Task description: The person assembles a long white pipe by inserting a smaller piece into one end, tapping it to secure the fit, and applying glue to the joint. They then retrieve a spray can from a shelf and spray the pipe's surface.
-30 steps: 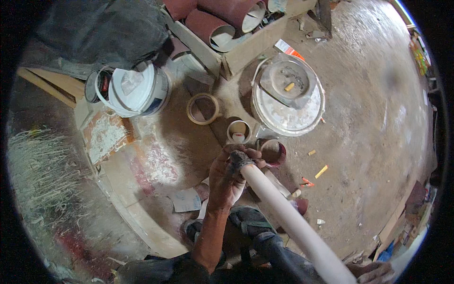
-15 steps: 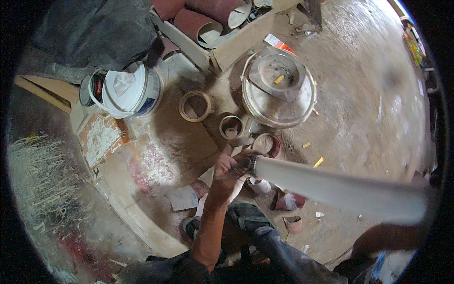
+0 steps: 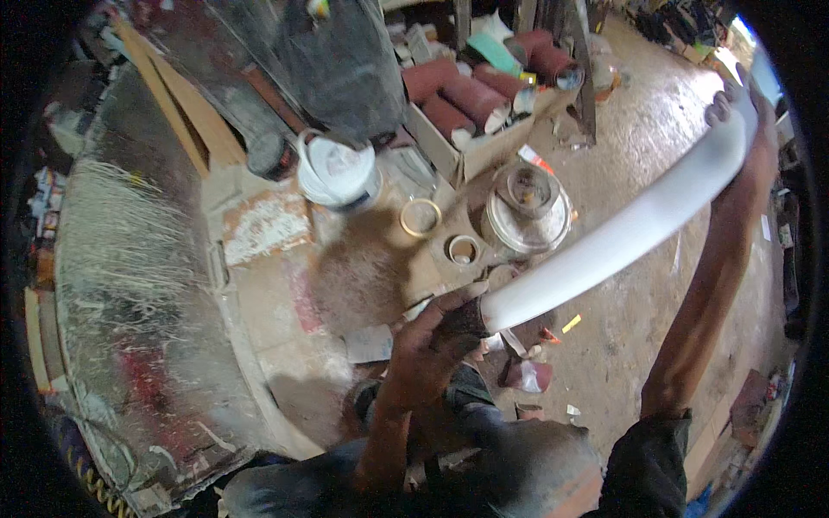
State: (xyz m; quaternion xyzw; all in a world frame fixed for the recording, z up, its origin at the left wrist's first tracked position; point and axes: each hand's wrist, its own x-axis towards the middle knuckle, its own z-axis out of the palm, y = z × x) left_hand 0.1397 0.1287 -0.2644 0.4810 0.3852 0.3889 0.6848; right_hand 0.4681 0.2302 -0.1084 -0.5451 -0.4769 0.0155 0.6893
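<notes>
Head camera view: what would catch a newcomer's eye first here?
A long white pole sweeps across the right half, gripped at its near end by the left hand and at its far end by the right hand. Beyond it on the dusty floor stand a white bucket and a box of reddish-brown rolls.
</notes>
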